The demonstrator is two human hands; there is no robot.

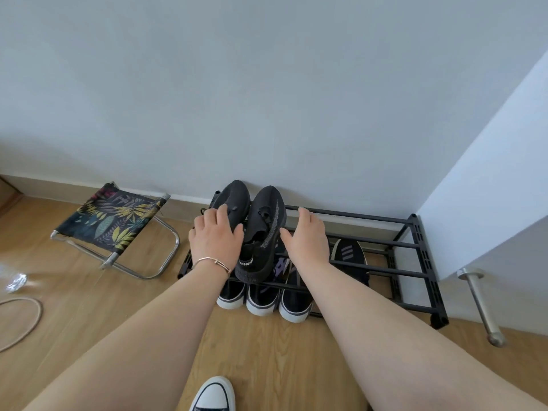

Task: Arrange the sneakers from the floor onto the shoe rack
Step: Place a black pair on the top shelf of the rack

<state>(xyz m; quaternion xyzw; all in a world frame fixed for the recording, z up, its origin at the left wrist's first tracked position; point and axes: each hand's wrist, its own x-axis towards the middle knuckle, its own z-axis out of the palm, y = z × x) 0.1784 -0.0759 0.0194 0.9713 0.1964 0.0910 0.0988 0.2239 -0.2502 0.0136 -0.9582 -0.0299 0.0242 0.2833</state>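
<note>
A black metal shoe rack (355, 216) stands against the wall. Two black knit sneakers sit side by side at the left end of its top shelf, toes to the wall. My left hand (215, 235) lies over the left black sneaker (238, 194), fingers curled on its upper and heel collar. My right hand (307, 237) is spread just right of the right black sneaker (267, 215), thumb close to its side, holding nothing. A white-toed black sneaker (213, 394) shows at the bottom edge on the floor.
The lower shelf holds three black shoes with white soles (262, 299) and a black striped shoe (348, 253). A folding stool (115, 221) stands left of the rack. A white cabinet (489, 203) with a metal leg (480, 304) borders the right. A cord (29, 324) lies far left.
</note>
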